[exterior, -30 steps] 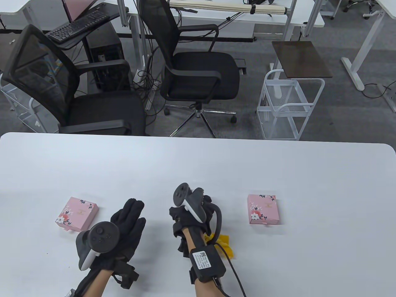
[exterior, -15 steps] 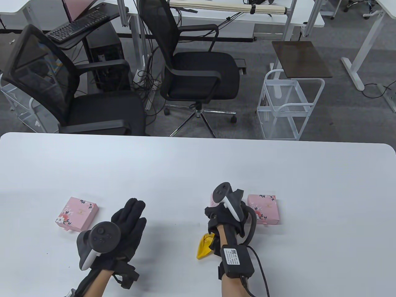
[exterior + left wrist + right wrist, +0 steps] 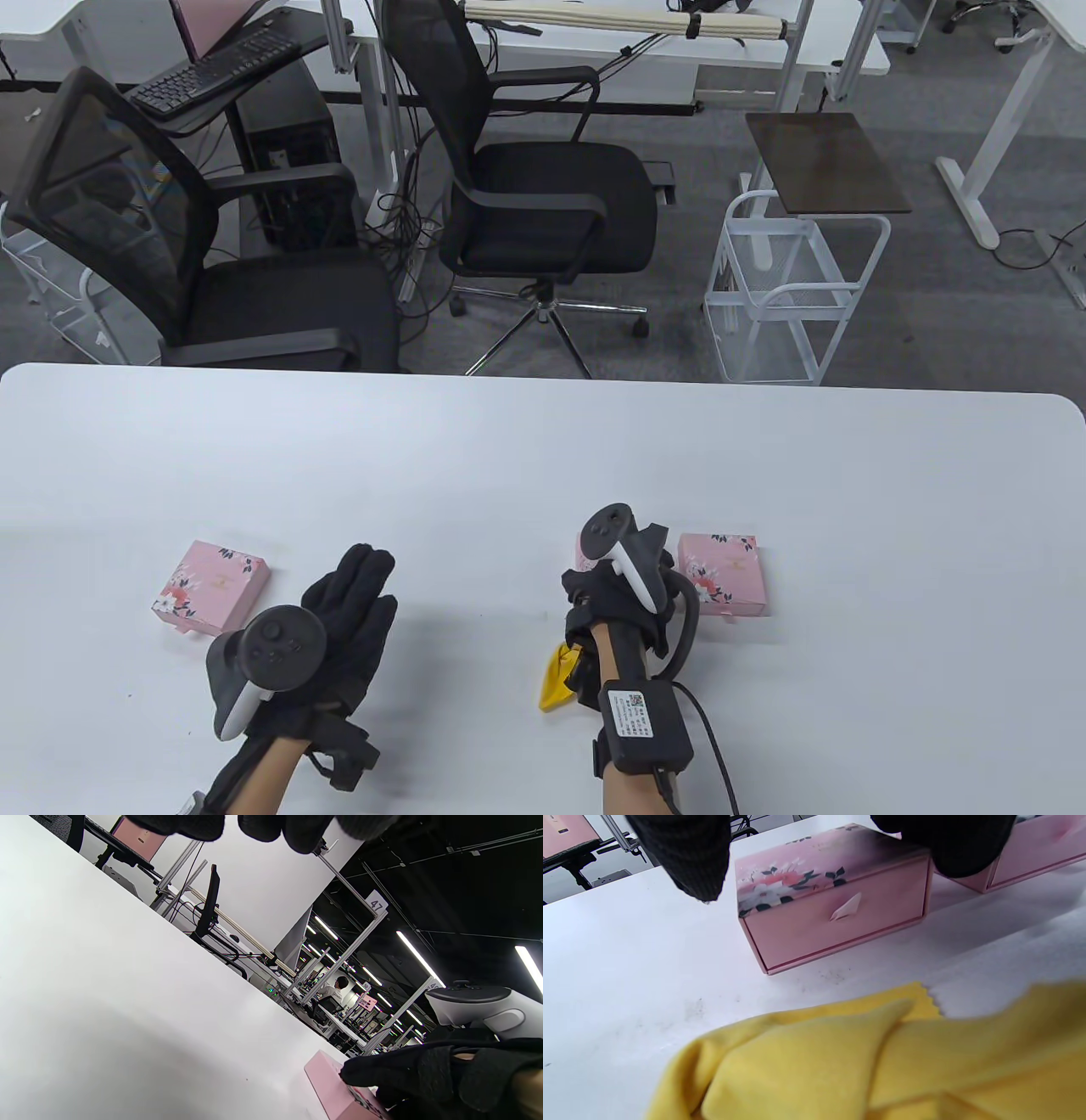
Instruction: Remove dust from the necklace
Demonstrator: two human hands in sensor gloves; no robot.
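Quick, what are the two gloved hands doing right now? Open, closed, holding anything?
Left hand: open, fingers straight, holding nothing.
Right hand: fingers on a small pink floral cardboard box; whether it grips cannot be told.

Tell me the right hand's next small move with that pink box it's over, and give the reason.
Probably close the right hand on the pink box below it and steady it, so the drawer can be pulled by its small paper tab. The drawer is shut, no necklace shows, and the fingers straddle the box. The yellow cloth lies ready by the wrist.
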